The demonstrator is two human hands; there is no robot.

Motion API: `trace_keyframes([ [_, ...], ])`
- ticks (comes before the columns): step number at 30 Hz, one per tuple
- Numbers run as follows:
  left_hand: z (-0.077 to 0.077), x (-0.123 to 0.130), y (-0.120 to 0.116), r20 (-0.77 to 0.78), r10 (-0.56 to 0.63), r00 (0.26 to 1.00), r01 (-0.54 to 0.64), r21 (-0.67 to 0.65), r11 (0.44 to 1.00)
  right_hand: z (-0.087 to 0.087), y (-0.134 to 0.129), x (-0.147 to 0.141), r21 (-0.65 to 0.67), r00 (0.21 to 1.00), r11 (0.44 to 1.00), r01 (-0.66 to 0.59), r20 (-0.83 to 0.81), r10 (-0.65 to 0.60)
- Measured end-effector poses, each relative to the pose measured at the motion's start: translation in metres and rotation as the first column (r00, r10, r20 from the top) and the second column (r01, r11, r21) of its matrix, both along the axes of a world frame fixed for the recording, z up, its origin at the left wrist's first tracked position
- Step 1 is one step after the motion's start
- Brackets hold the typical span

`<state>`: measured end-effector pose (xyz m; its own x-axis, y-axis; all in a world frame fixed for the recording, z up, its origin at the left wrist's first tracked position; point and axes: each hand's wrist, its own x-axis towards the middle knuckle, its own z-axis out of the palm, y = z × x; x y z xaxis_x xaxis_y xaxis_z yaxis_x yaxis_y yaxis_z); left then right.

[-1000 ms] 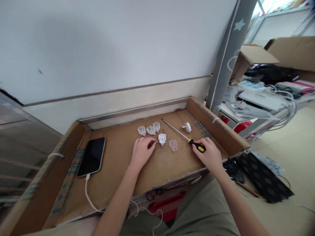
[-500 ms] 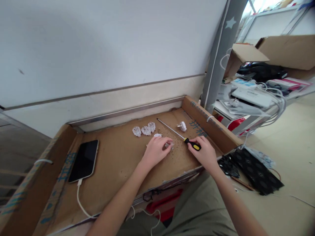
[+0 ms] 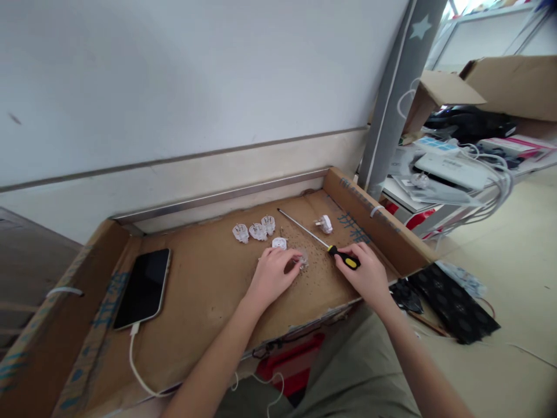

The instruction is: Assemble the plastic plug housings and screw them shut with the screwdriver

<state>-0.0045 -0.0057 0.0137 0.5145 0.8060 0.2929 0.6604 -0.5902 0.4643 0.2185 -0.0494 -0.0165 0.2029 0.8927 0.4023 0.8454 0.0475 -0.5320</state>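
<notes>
My left hand (image 3: 275,271) pinches a small clear plastic plug part (image 3: 301,261) low over the cardboard tray (image 3: 204,278). My right hand (image 3: 363,268) holds the black and yellow handle of a screwdriver (image 3: 312,235); its long shaft points to the upper left. Just above my left fingers lies a white round plug piece (image 3: 279,243). Clear plug shells (image 3: 257,231) with metal pins sit in a group of three farther back. A white plug (image 3: 324,224) rests right of the shaft. Small dark specks, too tiny to identify, are scattered around the shaft.
A phone (image 3: 143,288) with a white cable lies at the tray's left. Raised cardboard walls (image 3: 378,223) border the tray. On the right, a shelf holds a white device (image 3: 452,169), cables and an open carton (image 3: 513,87). Black packaging (image 3: 452,302) lies below.
The view has shifted slightly. The white round piece shows more fully above my left hand, which still pinches the clear part. My right hand remains on the screwdriver handle.
</notes>
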Motion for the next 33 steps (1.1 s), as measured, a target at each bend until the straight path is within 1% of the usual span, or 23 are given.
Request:
trace_keyframes([
  [11,-0.0023,0.0013,-0.0014,0.033,-0.004,0.999,0.004,-0.002,1.000,0.0007,-0.0002,-0.0003,-0.003,1.000,1.000,0.003,-0.008,-0.003],
  [15,-0.0021,0.0019,-0.0019,0.030,-0.007,1.000,0.008,-0.032,0.999,0.0006,0.0000,0.0000,0.002,1.000,1.000,-0.006,-0.009,0.006],
  [23,-0.0005,0.0015,-0.0019,0.020,0.000,1.000,0.000,0.001,1.000,0.0008,-0.0005,-0.0003,-0.025,1.000,1.000,0.013,-0.016,-0.013],
  [33,-0.0006,0.0001,-0.0012,0.020,-0.025,0.999,0.026,-0.030,0.999,0.0001,0.0003,-0.0007,-0.040,0.999,0.999,0.020,-0.025,-0.021],
])
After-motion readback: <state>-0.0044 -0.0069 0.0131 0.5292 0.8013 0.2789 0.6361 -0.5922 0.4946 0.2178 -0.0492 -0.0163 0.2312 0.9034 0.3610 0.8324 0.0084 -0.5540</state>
